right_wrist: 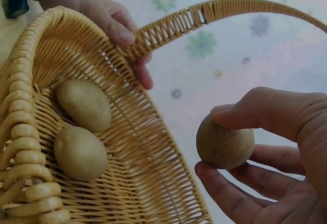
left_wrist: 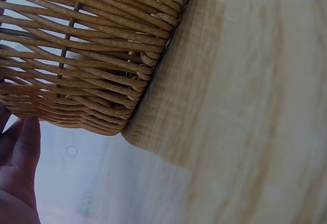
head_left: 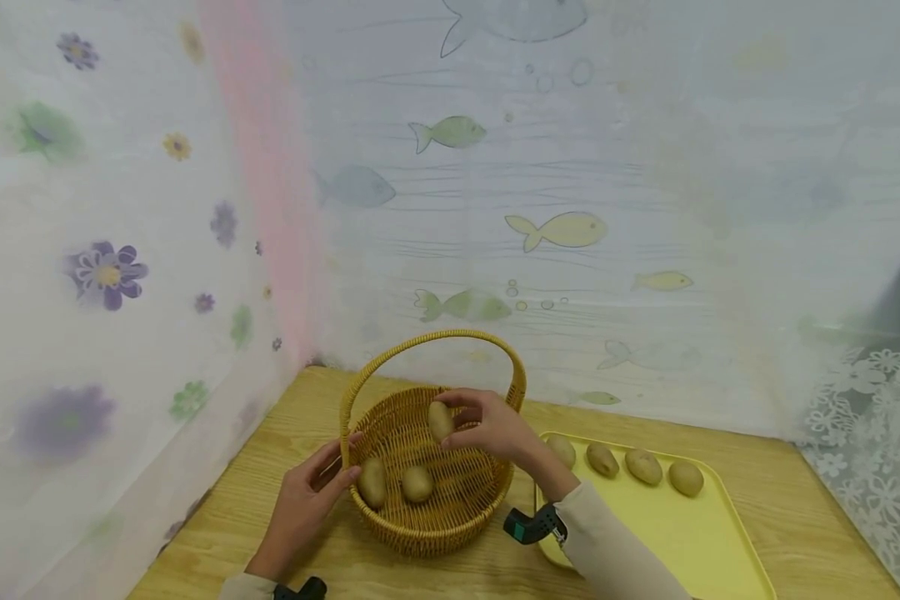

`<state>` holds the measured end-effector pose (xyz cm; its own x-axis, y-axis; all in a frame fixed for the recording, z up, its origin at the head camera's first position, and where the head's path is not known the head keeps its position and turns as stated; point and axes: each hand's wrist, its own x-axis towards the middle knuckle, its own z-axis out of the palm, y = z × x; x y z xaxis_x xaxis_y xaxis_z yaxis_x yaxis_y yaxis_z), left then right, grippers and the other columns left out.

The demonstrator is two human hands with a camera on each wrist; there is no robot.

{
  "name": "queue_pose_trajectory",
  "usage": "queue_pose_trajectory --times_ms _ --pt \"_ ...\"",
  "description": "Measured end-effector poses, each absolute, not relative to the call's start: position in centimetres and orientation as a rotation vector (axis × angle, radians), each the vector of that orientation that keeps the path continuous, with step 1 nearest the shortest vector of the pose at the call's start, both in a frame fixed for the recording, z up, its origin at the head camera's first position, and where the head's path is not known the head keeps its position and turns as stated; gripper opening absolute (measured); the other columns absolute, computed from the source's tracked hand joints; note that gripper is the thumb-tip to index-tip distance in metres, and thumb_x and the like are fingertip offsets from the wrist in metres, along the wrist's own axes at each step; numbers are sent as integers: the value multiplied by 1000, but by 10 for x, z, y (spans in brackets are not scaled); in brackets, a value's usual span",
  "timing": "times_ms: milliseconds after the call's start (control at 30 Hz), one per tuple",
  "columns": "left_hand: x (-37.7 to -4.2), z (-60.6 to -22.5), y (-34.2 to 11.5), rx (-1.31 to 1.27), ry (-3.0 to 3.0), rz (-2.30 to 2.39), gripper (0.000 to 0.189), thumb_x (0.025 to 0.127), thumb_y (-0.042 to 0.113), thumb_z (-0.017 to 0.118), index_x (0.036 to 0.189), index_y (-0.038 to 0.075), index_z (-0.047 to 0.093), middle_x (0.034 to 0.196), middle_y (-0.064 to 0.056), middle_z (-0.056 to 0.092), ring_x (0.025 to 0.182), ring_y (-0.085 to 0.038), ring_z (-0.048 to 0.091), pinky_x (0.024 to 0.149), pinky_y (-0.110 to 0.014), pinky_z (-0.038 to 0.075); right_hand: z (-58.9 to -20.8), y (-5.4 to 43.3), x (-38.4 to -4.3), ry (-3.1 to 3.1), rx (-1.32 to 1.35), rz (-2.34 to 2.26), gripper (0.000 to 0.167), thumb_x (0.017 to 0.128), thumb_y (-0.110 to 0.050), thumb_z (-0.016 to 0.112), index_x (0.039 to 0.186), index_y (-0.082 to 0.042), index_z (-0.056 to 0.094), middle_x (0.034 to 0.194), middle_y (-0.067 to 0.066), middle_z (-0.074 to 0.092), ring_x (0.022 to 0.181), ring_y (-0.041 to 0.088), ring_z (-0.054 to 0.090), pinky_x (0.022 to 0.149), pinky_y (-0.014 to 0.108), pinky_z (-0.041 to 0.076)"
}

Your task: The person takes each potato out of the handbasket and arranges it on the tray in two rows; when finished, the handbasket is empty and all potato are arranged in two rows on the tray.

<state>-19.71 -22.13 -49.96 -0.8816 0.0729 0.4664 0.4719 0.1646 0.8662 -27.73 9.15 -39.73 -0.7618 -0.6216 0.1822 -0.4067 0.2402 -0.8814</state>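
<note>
My right hand [head_left: 491, 427] pinches a potato [head_left: 440, 422] between thumb and fingertips, above the inside of a wicker basket [head_left: 450, 532]. In the right wrist view the held potato [right_wrist: 225, 142] is apart from the basket wall. My left hand [head_left: 309, 490] grips the basket's left rim at the foot of its arched handle [head_left: 431, 335], thumb on the near side and fingers behind. Two potatoes lie on the basket floor: a long potato [head_left: 372, 482] by the left wall and a rounder potato [head_left: 417, 483] beside it. The left wrist view shows the basket's woven outside [left_wrist: 82, 55].
A yellow tray [head_left: 667, 533] stands right of the basket on the wooden table [head_left: 772, 483]. Along its far edge several potatoes lie in a row, among them a round potato [head_left: 686, 477]. A printed curtain [head_left: 570, 167] hangs behind the table, and another sheet on the left.
</note>
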Motion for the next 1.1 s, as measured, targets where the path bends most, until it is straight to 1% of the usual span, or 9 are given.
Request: queue_pose_trajectory --times_ms 133,233,300,433,567,767,867,1000,1100 --pt "-198 -499 -221 -529 -2120 -1785 46 103 8 68 148 5 58 147 -15 58 139 -32 49 107 -25 47 -397 95 -275 2293 -967 -1556 64 88 -7 85 146 0 58 142 12 59 114 27 66 90 36 60" --pt "-198 -499 -221 -531 -2118 -1781 46 103 8 68 147 5 59 147 -13 59 139 -28 50 106 -25 48 -396 97 -272 2285 -961 -1568 65 87 -6 85 146 1 57 143 13 59 115 29 65 88 36 60" --pt "-197 -499 -220 -527 -2119 -1777 46 103 8 68 147 6 59 146 -11 59 138 -27 50 106 -25 48 -395 99 -271 2281 -958 -1575 66 87 -6 84 146 3 56 143 14 59 116 30 64 88 36 60" --pt "-198 -499 -220 -534 -2115 -1766 45 102 7 69 147 7 60 145 -12 60 137 -28 51 106 -25 48 -395 101 -268 2271 -959 -1598 65 87 -6 84 145 3 57 141 14 60 117 32 64 87 36 60" --pt "-198 -499 -221 -545 -2109 -1764 45 102 6 69 146 7 61 145 -14 60 137 -26 52 106 -26 48 -394 103 -265 2249 -964 -1629 65 87 -4 84 145 3 57 141 16 59 117 35 64 89 37 61" --pt "-199 -498 -220 -551 -2100 -1761 45 102 5 69 146 7 61 145 -13 60 136 -22 53 106 -27 48 -391 108 -259 2231 -943 -1644 67 87 -2 84 147 5 54 143 18 57 120 36 62 93 37 60" --pt "-199 -498 -220 -549 -2102 -1762 45 102 5 69 146 7 61 145 -13 60 137 -23 53 106 -27 48 -391 112 -257 2226 -943 -1650 67 87 -1 83 147 5 54 144 18 56 121 39 61 93 37 60" --pt "-199 -499 -221 -546 -2111 -1773 45 102 7 69 146 6 60 146 -13 59 137 -28 51 106 -28 48 -390 115 -254 2221 -950 -1668 65 87 0 83 146 5 55 143 19 57 120 42 61 91 37 61" --pt "-199 -500 -222 -548 -2117 -1783 45 103 8 69 147 7 60 147 -12 58 137 -32 51 106 -28 49 -390 117 -251 2221 -951 -1675 64 88 -1 83 146 3 55 143 19 56 120 40 61 90 37 61"
